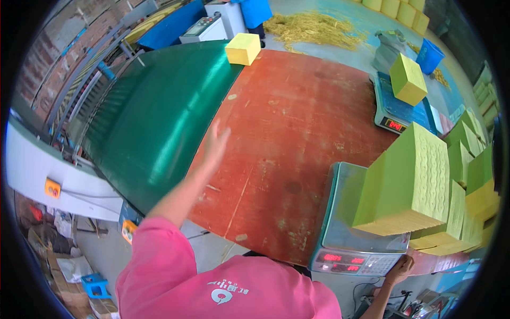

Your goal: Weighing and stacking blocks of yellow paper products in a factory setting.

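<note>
My left hand hovers over the red tabletop near the edge of the green conveyor belt, its fingers stretched out and slightly blurred, holding nothing. My right hand is at the front right corner of a digital scale with a lit red display. Its fingers are curled; whether they grip the scale's edge or something small cannot be made out. A large block of stacked yellow paper lies on that scale's plate, its side ridged with wavy edges.
The red tabletop joins the belt, where a smaller yellow paper block sits at the far end. A second scale carries another block. More yellow stacks crowd the right. A blue bin and loose yellow scraps are beyond.
</note>
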A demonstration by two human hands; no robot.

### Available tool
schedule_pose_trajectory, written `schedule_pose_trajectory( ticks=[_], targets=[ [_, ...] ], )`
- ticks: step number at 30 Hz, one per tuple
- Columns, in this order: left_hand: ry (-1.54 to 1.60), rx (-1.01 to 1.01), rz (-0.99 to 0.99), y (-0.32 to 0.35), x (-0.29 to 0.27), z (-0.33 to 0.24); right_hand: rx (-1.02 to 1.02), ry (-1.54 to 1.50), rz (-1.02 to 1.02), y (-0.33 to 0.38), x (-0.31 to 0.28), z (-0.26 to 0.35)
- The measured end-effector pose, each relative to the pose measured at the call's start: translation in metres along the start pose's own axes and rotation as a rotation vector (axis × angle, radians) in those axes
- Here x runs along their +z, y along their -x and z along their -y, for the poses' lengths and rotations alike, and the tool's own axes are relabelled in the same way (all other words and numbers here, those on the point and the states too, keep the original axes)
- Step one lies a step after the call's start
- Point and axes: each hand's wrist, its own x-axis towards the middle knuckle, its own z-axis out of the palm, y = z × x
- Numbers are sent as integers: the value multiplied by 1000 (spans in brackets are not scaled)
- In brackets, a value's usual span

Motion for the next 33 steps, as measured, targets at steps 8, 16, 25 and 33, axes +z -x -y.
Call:
schedule_pose_trajectory(
  ticks=[8, 16, 25, 33],
  targets=[
    [106, -236, 120, -271, 25, -43, 348, -56, -253, 23, 0, -28],
    [-137, -62, 112, -526, 19, 71, 566, 63, -418, 64, -36, 1],
    [379, -332, 357, -579, 43, 136, 498, 445, -336, 87, -107, 17],
    [255, -214, 569, -389, 125, 54, 412, 434, -277, 82, -75, -9]
  ],
)
